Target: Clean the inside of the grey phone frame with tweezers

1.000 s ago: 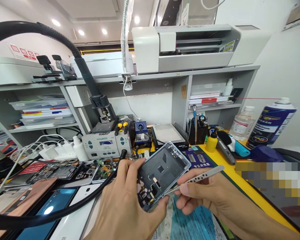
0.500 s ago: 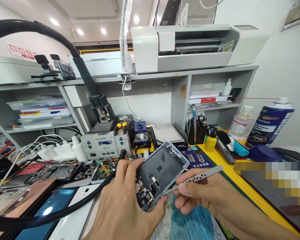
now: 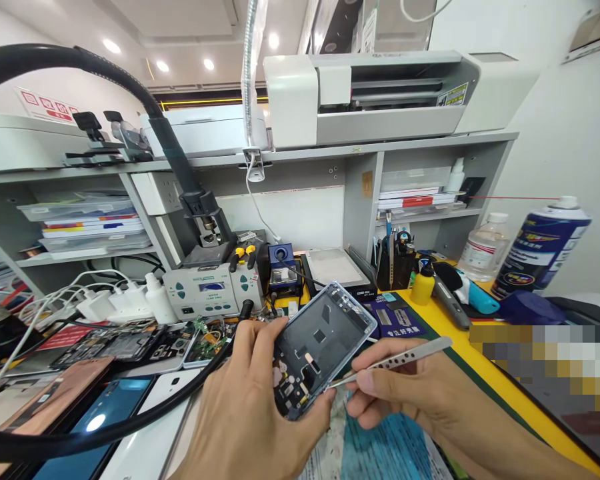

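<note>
A grey shelf unit [image 3: 361, 220] spans the far side, with a rework station [image 3: 213, 290] before it, left of centre. Near, the left hand [image 3: 260, 400] and the right hand [image 3: 410, 387] work close together: the left clasps an opened phone frame [image 3: 320, 343], tilted between them; the right pinches metal tweezers [image 3: 410, 353], tip at the frame's near right edge.

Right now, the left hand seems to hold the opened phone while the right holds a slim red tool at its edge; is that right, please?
Not quite: the head view shows that the slim tool is silvery metal, not red. The left hand does hold the opened phone, and the right hand holds the tool at the phone's edge.
</note>
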A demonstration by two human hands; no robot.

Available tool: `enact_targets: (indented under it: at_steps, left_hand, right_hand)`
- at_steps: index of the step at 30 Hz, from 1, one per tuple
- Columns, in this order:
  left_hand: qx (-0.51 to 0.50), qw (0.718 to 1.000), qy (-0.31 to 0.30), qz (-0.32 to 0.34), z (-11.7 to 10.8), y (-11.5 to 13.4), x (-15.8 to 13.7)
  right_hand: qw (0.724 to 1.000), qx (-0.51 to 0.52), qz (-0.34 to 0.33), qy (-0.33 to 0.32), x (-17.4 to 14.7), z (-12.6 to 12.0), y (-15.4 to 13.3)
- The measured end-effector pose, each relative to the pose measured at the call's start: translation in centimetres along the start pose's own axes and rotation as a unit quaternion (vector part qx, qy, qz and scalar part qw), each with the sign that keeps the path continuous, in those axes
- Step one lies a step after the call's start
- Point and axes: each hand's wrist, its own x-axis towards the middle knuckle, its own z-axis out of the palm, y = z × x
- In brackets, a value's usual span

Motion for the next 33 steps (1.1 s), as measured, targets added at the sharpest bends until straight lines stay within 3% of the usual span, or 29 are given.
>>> enact_targets:
  at_steps: [16, 33]
  left_hand:
    - [-0.007, 1.0, -0.018, -0.012, -0.28, 0.25, -0.17]
    - [-0.017, 1.0, -0.004, -0.007, -0.25, 0.18, -0.11]
  right_hand:
    - [0.998, 0.053, 0.039, 0.019, -0.06, 0.12, -0.19]
    - [0.999, 0.042, 0.019, 0.004, 0.04, 0.09, 0.28]
